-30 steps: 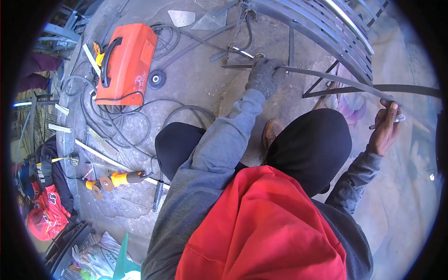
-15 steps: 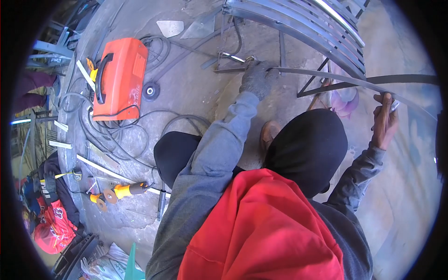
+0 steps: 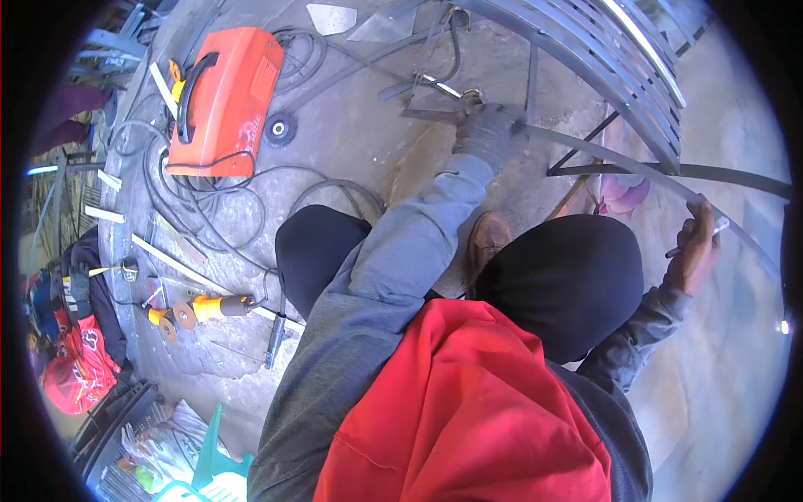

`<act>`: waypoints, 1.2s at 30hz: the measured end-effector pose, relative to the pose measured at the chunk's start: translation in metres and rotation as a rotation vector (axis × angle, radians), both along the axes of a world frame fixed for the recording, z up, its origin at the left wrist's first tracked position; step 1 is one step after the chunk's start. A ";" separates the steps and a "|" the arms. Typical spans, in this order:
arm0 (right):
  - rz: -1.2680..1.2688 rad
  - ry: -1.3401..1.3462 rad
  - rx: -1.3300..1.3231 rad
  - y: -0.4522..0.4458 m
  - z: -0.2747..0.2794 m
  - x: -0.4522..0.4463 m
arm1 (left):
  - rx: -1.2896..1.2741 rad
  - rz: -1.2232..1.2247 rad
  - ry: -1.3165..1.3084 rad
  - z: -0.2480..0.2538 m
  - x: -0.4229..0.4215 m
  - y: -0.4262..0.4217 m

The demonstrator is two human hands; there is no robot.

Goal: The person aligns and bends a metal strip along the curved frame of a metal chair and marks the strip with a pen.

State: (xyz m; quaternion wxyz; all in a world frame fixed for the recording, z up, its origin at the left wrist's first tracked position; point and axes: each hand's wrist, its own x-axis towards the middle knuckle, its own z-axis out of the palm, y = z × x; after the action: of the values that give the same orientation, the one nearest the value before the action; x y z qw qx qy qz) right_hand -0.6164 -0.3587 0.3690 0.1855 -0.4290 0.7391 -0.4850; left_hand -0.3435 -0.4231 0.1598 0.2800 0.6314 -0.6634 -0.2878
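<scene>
A grey glove covers my left hand [image 3: 489, 136], whose fingers are wrapped round the near end of a long flat metal strip [image 3: 604, 154]. The strip runs right and downward to my bare right hand [image 3: 696, 247], which holds a marker-like pen [image 3: 720, 225] with its fingertips against the strip's edge. Beyond both hands stands a slatted metal frame [image 3: 577, 50]. A dark curved bar [image 3: 732, 178] passes behind the strip. Close to my left hand a thin metal piece [image 3: 427, 114] lies on the floor.
An orange machine [image 3: 226, 105] with a black handle stands at the left among looped cables [image 3: 201, 219]. Nearer me lie a yellow grinder [image 3: 219, 307], a black disc wheel [image 3: 279, 129] and pale strips [image 3: 180, 261]. Red clothing [image 3: 88, 360] and a plastic bag [image 3: 171, 443] are at the lower left.
The view has shifted, so the floor objects sit higher in the picture. My left hand appears farther right and blurred, and the strip slopes down more steeply to my right hand.
</scene>
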 end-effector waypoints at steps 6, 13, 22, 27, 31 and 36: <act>0.014 -0.075 -0.107 0.009 -0.005 0.010 | -0.161 -0.017 0.167 -0.022 -0.010 -0.002; 0.051 0.012 0.025 0.014 -0.003 0.009 | -0.164 0.043 -0.002 -0.011 -0.016 -0.005; 0.020 -0.012 -0.083 0.001 -0.016 -0.001 | -0.214 0.064 0.085 -0.021 -0.030 -0.021; -0.086 0.150 -0.096 -0.009 -0.022 -0.013 | -0.237 0.030 0.116 -0.027 -0.033 -0.027; -0.093 0.003 -0.103 -0.013 -0.021 -0.015 | -0.140 0.036 0.136 -0.023 -0.035 -0.028; -0.101 -0.027 -0.164 -0.022 -0.024 -0.024 | -0.094 0.064 0.107 -0.015 -0.039 -0.028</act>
State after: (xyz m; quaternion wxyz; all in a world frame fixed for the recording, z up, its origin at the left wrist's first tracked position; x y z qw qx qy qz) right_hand -0.6406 -0.3810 0.3446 0.1351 -0.3981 0.7151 -0.5585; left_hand -0.3822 -0.4515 0.1445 0.3535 0.6220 -0.6399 -0.2804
